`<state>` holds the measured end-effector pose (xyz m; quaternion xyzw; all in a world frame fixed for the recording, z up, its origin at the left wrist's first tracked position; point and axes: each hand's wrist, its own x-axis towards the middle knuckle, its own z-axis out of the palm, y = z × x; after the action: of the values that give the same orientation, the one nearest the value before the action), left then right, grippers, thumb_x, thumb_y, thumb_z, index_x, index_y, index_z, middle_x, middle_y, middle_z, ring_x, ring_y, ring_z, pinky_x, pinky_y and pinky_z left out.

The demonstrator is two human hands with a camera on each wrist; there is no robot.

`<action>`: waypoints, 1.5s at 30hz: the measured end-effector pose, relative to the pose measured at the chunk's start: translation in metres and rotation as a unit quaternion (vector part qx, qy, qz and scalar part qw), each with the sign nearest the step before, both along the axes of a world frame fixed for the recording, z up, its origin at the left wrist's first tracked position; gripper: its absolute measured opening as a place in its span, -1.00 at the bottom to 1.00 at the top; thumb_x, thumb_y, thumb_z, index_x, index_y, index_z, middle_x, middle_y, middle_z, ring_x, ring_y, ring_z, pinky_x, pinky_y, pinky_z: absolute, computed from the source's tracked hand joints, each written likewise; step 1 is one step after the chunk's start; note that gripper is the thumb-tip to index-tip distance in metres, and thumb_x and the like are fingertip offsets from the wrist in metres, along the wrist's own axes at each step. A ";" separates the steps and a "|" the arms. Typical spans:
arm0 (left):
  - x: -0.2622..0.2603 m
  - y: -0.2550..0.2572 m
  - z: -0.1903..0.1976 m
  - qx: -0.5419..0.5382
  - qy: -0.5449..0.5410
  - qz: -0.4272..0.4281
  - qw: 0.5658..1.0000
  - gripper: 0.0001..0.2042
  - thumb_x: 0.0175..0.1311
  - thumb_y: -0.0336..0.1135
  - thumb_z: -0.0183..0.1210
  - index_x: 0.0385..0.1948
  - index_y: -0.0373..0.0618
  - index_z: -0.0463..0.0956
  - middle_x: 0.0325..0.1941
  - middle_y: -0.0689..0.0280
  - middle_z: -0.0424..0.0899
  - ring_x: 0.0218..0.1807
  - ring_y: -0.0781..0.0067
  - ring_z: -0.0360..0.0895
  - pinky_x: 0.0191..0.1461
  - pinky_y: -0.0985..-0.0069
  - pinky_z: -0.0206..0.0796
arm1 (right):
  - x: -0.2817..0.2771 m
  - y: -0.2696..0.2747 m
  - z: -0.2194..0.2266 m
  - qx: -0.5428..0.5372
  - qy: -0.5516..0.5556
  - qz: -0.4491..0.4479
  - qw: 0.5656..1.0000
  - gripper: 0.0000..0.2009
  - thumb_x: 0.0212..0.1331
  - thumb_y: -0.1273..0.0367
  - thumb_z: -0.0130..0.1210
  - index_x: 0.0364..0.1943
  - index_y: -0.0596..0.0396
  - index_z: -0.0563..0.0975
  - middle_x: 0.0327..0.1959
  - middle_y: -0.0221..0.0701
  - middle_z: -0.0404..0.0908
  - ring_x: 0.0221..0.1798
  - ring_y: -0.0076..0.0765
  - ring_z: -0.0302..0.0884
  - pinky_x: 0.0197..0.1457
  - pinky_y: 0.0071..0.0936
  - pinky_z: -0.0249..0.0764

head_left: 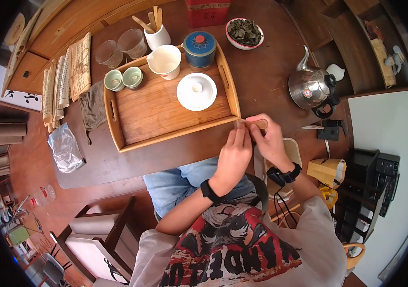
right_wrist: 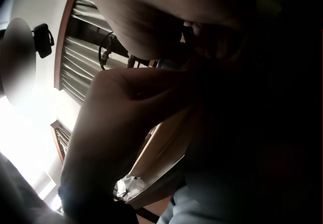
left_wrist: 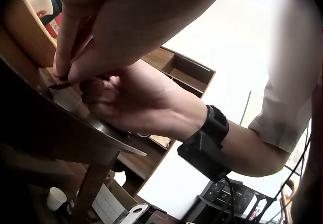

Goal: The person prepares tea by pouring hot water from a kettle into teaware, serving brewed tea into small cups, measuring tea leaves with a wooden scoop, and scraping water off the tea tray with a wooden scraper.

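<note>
Both hands meet just off the near right corner of the wooden tray, over the table edge. My right hand pinches a flat, light-brown wooden-looking piece with a rounded end; I cannot tell its exact kind. The fingertips of my left hand are pressed together around its other end, largely hiding it. A thin dark tip pokes out below the fingers in the left wrist view. On the tray stand a white lidded bowl, a white pitcher, a blue lidded jar and two green cups.
A bowl of dark leaves and a red box stand behind the tray. To the right is a steel kettle. Plastic cups, a white holder with wooden tools, bamboo rolls and a plastic bag lie left.
</note>
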<state>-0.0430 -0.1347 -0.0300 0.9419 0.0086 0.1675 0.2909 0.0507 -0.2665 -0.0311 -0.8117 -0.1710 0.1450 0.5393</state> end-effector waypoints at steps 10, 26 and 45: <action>0.008 0.002 0.017 -0.063 -0.007 -0.052 0.997 -0.54 0.19 -0.63 0.21 0.18 -0.56 0.56 0.31 -0.11 0.62 0.21 -0.09 0.69 0.28 0.20 0.64 | 0.013 -0.018 0.014 0.000 -0.003 0.032 0.999 -0.86 0.51 0.50 0.19 0.03 0.18 0.69 -0.23 -0.31 0.82 -0.19 -0.55 0.72 -0.08 -0.47 0.61; -0.053 0.018 0.014 -0.039 0.056 -0.026 0.997 -0.56 0.29 -0.59 0.34 0.23 -0.48 0.61 0.38 -0.12 0.58 0.21 -0.10 0.73 0.23 0.18 0.67 | -0.018 0.004 0.014 0.007 0.014 0.117 0.993 -0.85 0.50 0.48 0.19 0.04 0.17 0.65 -0.19 -0.13 0.87 -0.06 -0.12 0.92 -0.01 -0.30 0.73; -0.045 0.061 0.027 -0.137 -0.005 -0.088 0.987 -0.67 0.29 -0.54 0.43 0.10 -0.31 0.74 0.22 0.07 0.76 0.11 0.02 0.79 0.15 0.23 0.69 | 0.057 -0.041 0.043 -0.057 0.020 0.209 0.976 -0.88 0.50 0.42 0.33 -0.11 0.23 0.72 -0.31 -0.54 0.64 -0.33 -0.67 0.47 -0.27 -0.57 0.41</action>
<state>-0.0878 -0.0736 -0.0027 0.8895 -0.0525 0.1432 0.4308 0.1074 -0.3078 0.0124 -0.7846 -0.3174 0.2802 0.4529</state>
